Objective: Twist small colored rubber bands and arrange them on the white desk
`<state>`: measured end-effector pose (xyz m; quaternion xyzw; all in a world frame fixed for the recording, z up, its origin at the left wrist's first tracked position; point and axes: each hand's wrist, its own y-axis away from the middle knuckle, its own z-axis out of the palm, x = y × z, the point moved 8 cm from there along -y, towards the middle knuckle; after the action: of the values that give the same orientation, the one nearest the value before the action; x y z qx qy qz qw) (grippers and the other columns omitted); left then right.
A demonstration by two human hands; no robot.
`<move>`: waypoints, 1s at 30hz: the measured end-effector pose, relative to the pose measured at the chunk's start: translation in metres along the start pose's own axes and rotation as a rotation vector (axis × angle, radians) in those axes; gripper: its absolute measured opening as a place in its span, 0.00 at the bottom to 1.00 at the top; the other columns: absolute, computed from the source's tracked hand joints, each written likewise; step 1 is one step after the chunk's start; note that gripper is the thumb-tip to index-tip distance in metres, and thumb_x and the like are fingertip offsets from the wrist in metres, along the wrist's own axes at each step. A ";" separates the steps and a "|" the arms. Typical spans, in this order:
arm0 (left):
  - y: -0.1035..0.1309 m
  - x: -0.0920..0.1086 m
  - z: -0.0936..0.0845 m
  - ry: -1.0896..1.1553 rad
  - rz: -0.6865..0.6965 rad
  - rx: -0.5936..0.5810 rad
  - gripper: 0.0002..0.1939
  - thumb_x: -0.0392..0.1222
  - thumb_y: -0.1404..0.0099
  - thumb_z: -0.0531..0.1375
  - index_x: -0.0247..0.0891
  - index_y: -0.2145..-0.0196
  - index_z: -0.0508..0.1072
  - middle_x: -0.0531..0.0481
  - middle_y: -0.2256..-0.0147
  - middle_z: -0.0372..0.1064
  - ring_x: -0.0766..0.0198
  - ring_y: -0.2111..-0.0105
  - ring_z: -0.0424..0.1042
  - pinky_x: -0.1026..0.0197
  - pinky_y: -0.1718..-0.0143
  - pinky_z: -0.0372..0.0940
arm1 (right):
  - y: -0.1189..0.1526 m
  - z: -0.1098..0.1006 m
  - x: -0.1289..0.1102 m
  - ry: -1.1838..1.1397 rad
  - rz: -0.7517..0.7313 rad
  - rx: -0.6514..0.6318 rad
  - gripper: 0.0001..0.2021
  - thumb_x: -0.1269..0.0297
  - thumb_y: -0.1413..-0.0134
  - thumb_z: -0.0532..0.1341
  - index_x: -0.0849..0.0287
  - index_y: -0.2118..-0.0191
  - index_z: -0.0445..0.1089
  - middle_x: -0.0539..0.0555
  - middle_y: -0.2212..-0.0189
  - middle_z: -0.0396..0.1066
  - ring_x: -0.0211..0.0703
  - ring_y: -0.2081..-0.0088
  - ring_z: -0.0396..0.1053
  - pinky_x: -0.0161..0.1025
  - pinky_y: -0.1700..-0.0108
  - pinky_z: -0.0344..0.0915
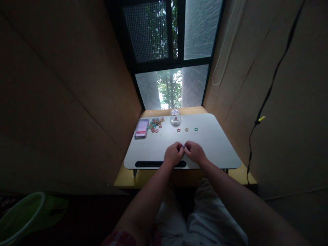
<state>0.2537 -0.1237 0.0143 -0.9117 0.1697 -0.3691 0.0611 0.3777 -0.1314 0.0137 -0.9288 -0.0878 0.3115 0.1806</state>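
Near the front middle of the white tabletop, my left hand (174, 153) and my right hand (194, 152) meet at the fingertips. Both are closed in a pinch around a small pale-blue thing (183, 146), mostly hidden by the fingers. Beyond them lie three small rings spaced in a row: a red ring (178, 130), a yellow ring (186, 130) and a green ring (196, 129). A loose pile of coloured rings (155, 125) is spread at the back left. Behind the row stands a small clear container (175, 118) with a rounded body.
A phone (141, 128) with a lit screen lies at the left of the white folding table (215, 147). A black slot (151, 164) runs along its front edge. Walls close in on both sides, with a window ahead. A green basket (25, 215) is at the lower left.
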 end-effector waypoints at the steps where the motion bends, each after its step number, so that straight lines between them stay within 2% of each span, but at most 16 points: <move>1: 0.000 0.000 0.000 -0.001 0.001 0.003 0.09 0.45 0.36 0.54 0.40 0.66 0.71 0.52 0.70 0.72 0.66 0.71 0.68 0.64 0.69 0.58 | 0.000 0.000 0.000 0.000 0.003 -0.003 0.06 0.65 0.50 0.55 0.57 0.74 0.66 0.50 0.77 0.67 0.37 0.74 0.61 0.34 0.70 0.52; 30: 0.000 -0.001 0.000 0.010 -0.011 -0.011 0.09 0.45 0.36 0.54 0.40 0.65 0.71 0.52 0.70 0.72 0.66 0.70 0.68 0.64 0.68 0.59 | 0.000 0.001 0.000 -0.003 0.015 -0.031 0.06 0.65 0.48 0.55 0.57 0.73 0.67 0.50 0.76 0.68 0.38 0.73 0.62 0.34 0.69 0.53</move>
<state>0.2533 -0.1230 0.0137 -0.9111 0.1671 -0.3729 0.0532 0.3772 -0.1313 0.0135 -0.9317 -0.0859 0.3128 0.1637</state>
